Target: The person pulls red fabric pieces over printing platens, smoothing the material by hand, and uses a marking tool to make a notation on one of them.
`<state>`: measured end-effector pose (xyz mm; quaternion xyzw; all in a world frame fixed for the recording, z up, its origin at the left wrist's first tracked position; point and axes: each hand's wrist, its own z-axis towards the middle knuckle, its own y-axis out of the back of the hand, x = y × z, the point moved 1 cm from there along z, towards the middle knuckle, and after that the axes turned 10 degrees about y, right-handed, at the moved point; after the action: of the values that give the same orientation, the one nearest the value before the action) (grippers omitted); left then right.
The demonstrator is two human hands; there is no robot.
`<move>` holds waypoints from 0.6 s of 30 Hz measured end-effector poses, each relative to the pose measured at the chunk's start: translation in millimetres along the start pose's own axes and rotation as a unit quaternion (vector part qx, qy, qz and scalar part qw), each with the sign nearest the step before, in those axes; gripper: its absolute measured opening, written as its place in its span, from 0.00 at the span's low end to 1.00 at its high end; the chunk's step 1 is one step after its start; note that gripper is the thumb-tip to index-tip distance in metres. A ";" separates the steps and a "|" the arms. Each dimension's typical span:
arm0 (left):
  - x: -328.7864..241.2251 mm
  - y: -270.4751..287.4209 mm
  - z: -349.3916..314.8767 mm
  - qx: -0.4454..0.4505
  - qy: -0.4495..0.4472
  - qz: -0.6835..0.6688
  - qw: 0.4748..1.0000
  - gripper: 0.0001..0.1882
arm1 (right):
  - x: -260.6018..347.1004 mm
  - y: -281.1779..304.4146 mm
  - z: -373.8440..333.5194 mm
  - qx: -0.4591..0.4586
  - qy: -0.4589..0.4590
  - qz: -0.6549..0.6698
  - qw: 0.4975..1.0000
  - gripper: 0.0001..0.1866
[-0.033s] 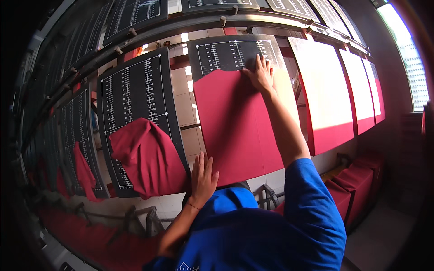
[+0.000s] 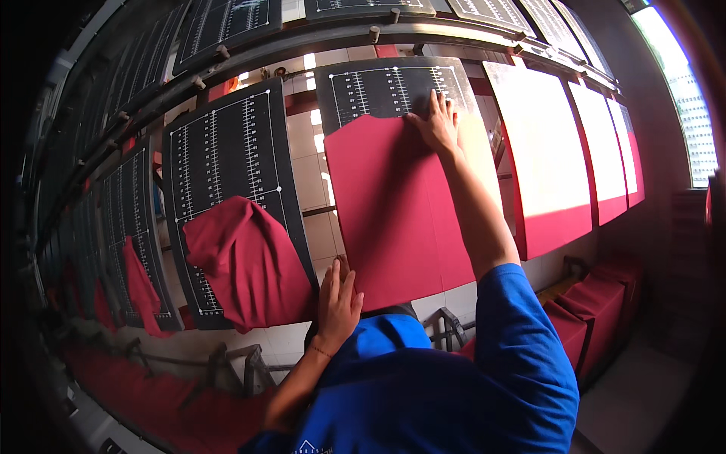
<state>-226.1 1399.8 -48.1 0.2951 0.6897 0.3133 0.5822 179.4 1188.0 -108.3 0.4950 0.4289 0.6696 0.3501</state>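
Two hands in play: the right hand (image 2: 437, 121) flat and spread, the left hand (image 2: 337, 299) flat as well. Under them, one smooth red fabric piece (image 2: 393, 204) on one black ruled pallet (image 2: 393, 87). Just left of the left hand, one crumpled red garment (image 2: 246, 261) on a second ruled pallet (image 2: 227, 159). Right of the right hand, three pale-topped pallets (image 2: 541, 151).

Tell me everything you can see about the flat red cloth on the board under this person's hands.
The flat red cloth is a plain, matte, deep red fabric spread smooth over a dark board printed with white ruler scales. It covers the board's lower part, leaving the scaled top bare. Its top edge is straight; no folds show. The right hand presses flat on its upper right corner, and the left hand rests at its lower left edge.
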 end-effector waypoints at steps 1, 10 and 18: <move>5.5 4.9 -15.3 -0.006 0.008 -0.012 1.000 0.22 | 1.5 -3.5 -2.6 -0.002 0.000 0.004 1.000 0.51; 62.1 51.4 -79.0 -0.135 0.156 0.032 0.978 0.10 | 5.1 23.2 -197.0 0.029 0.017 0.017 0.999 0.47; 46.7 36.2 -79.0 -0.048 0.144 0.138 0.979 0.22 | 30.4 87.6 -402.9 0.106 -0.062 0.004 0.992 0.50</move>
<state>-309.6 1451.7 -39.0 0.3112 0.7028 0.4628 0.4416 -220.6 1089.5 -73.8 0.5716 0.4728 0.5902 0.3185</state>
